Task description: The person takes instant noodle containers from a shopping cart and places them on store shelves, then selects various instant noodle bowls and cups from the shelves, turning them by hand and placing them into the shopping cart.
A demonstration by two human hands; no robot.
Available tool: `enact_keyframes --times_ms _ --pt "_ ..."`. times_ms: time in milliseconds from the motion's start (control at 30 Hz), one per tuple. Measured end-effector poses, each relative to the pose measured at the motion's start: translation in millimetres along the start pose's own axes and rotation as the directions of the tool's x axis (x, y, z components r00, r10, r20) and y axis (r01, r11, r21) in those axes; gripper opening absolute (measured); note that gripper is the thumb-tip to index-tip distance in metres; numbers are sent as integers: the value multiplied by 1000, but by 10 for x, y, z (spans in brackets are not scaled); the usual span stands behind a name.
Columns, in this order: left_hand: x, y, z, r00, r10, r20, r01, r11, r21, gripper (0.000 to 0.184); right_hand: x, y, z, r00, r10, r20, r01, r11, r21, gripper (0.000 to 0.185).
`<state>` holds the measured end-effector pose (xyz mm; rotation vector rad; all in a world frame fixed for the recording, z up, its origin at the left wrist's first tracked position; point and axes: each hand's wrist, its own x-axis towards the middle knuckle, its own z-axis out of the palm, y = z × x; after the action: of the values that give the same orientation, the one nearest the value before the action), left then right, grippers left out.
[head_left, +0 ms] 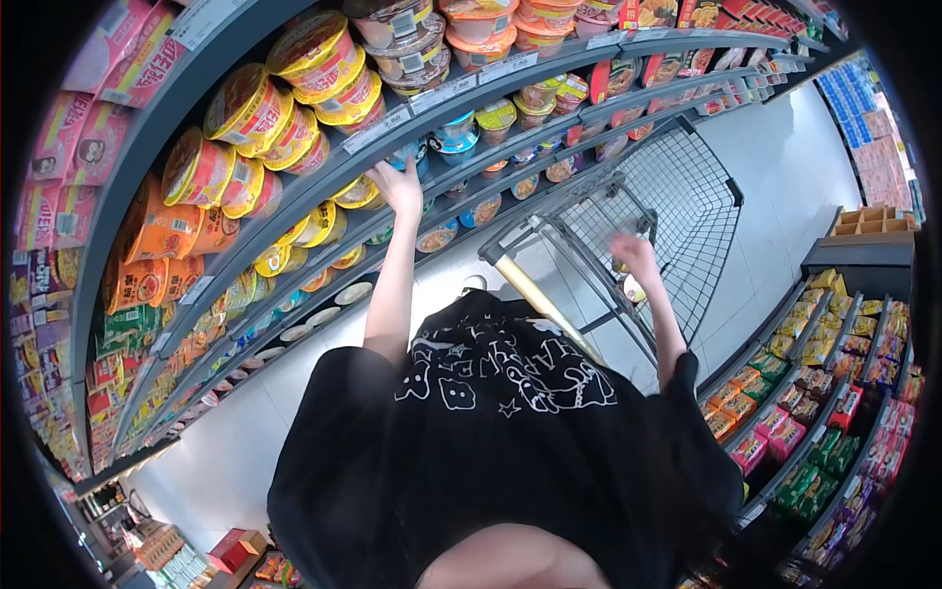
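Note:
My left hand (397,188) reaches up to the lower tier of the left shelf, its fingers apart against a blue noodle cup (408,154). The shelf edge partly hides the fingertips, and a firm grip on the cup cannot be made out. Yellow noodle cups (358,193) stand close by it. My right hand (636,257) is over the wire shopping cart (699,201), its curled fingers smeared by motion. Just below that hand shows a small white and yellow item (633,289), partly hidden; its kind is unclear.
Above my left arm, red and yellow noodle tubs (245,113) are stacked on the upper shelf (432,103). The cart's pale handle (535,294) lies in front of my body. On the right stands another shelf with bright snack packets (785,437). Pale tiled floor (775,147) runs between.

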<state>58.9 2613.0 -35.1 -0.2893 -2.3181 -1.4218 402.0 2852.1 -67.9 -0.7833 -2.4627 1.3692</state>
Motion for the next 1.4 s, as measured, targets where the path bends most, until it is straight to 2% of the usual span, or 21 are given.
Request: enact_keyframes --times_ms 33,67,133,167,200,233,267,300,367,400,467,533,600,667,767,800,867,1000,1067,1200,1400 --pt "-104 31 -27 999 10 -36 -11 1000 -16 40 -284 76 -173 992 118 53 -117 993 -22 16" --pt "-230 152 -102 999 14 -35 -15 1000 -21 40 -572 146 -227 990 124 -72 -126 991 -33 22" --pt "-582 550 -348 980 180 82 -161 967 -199 33 -984 258 -342 947 291 -135 -302 951 -72 30" --pt "-796 745 -468 950 255 180 -212 951 -224 33 -1124 37 -323 912 373 -173 -379 925 -2 31" --pt "-1050 914 -565 906 323 274 -256 933 -251 33 -1232 28 -247 910 376 -172 -369 927 71 36" --pt "-1329 1036 -607 843 382 379 -246 900 -360 33 -1265 93 -149 920 369 -131 -370 929 18 35" --pt "-1611 1124 -654 721 395 570 -149 891 -429 32 -1309 138 -75 927 365 -86 -369 929 -34 35" --pt "-1829 1206 -691 535 487 690 -164 861 -481 29 -1306 87 -69 927 366 -80 -370 928 -41 35" --pt "-2125 1235 -704 53 546 836 -596 689 -412 29 -1186 -21 -67 936 344 -69 -350 899 -265 44" --pt "-2139 1276 -699 51 546 836 -603 684 -410 29 -1155 73 -47 938 339 -71 -346 902 -258 44" --pt "-2107 1330 -732 378 558 739 -532 784 -320 25 -1180 322 65 883 469 0 -467 879 91 46" --pt "-2090 1326 -764 333 491 805 -496 817 -294 26 -1126 265 43 853 514 93 -522 844 125 40" --pt "-2085 1334 -768 387 520 761 -528 802 -279 28 -1079 382 107 830 531 170 -557 791 251 35" --pt "-2079 1282 -758 395 525 754 -543 796 -269 29 -1047 423 155 815 549 184 -579 776 252 34" --pt "-2061 1251 -793 503 441 743 -493 853 -172 29 -1037 281 263 800 571 184 -600 752 271 31" --pt "-2078 1257 -799 503 445 741 -499 849 -172 29 -1042 222 292 796 580 171 -604 742 291 30" --pt "-2106 1241 -848 691 368 623 -491 871 31 31 -1064 123 359 809 565 160 -587 763 272 29" --pt "-2004 1038 -901 641 350 683 -508 860 37 32 -1025 99 557 804 566 180 -594 758 269 28" --pt "-1930 1030 -962 602 290 744 -542 833 113 44 -1089 -166 561 833 527 168 -552 814 182 27" --pt "-1867 1013 -1039 643 266 718 -597 761 254 47 -1133 -205 794 793 578 191 -604 707 369 25" --pt "-1723 850 -1121 694 235 680 -573 752 326 41 -1127 -395 1054 796 564 219 -605 737 301 27"
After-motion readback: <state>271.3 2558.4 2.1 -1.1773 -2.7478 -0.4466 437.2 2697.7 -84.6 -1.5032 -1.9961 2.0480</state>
